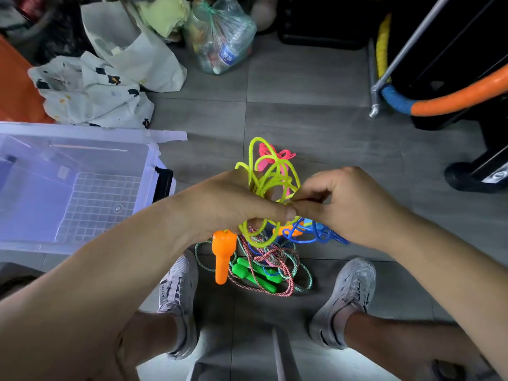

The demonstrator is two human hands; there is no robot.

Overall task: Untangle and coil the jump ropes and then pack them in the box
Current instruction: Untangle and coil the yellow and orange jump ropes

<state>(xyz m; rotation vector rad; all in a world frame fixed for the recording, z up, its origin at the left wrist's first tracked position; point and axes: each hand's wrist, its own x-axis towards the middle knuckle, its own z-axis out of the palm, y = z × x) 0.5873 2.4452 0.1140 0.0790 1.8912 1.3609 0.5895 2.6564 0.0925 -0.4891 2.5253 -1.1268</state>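
Observation:
A tangle of jump ropes lies on the grey floor between my shoes. My left hand (233, 200) is closed around loops of the neon yellow rope (270, 171), and an orange handle (223, 255) hangs below it. My right hand (349, 199) pinches the same yellow rope beside my left thumb. A pink rope (275, 154) shows behind the yellow loops. A blue rope (321, 237) trails under my right hand. Green handles (255, 273) and a red and teal braided rope (286, 270) rest on the floor. The clear plastic box (154, 160) stands open to the left.
White cloth bags (93, 92) and a plastic bag of bottles (220, 37) lie at the back. A black stand with an orange and blue hoop (453, 100) is at the right. My grey shoes (178, 298) frame the rope pile.

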